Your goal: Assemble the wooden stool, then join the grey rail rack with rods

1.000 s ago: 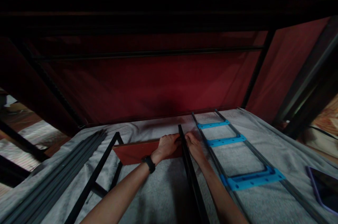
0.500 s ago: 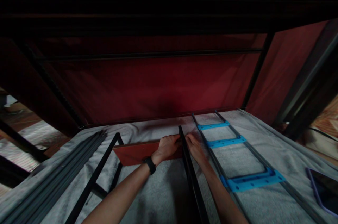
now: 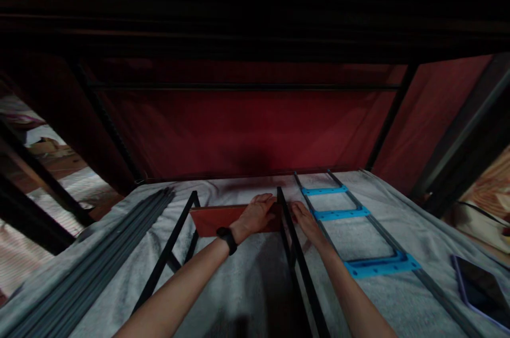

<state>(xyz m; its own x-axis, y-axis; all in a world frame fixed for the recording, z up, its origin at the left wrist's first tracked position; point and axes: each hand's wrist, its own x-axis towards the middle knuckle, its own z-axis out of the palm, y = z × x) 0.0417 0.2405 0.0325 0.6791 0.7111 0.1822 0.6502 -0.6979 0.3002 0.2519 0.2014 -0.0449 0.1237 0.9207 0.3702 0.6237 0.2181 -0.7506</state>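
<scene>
Reddish-brown flat wooden board (image 3: 223,218) lying on grey blanket (image 3: 247,274) | left hand (image 3: 257,214) gripping board's right end | right hand (image 3: 306,219) touching black metal bar (image 3: 295,258), grip unclear

A board (image 3: 223,218) is set crosswise on the cloth-covered surface (image 3: 247,274), between a left rail (image 3: 167,253) and a centre rail (image 3: 297,258). The left hand (image 3: 257,214) is laid on the board's right end, the right hand (image 3: 305,219) just right of the centre rail. Further right a ladder-like frame (image 3: 358,231) is laid lengthwise, a tablet (image 3: 476,290) beyond it (near edge), rods (image 3: 87,269) bundled far left.
</scene>
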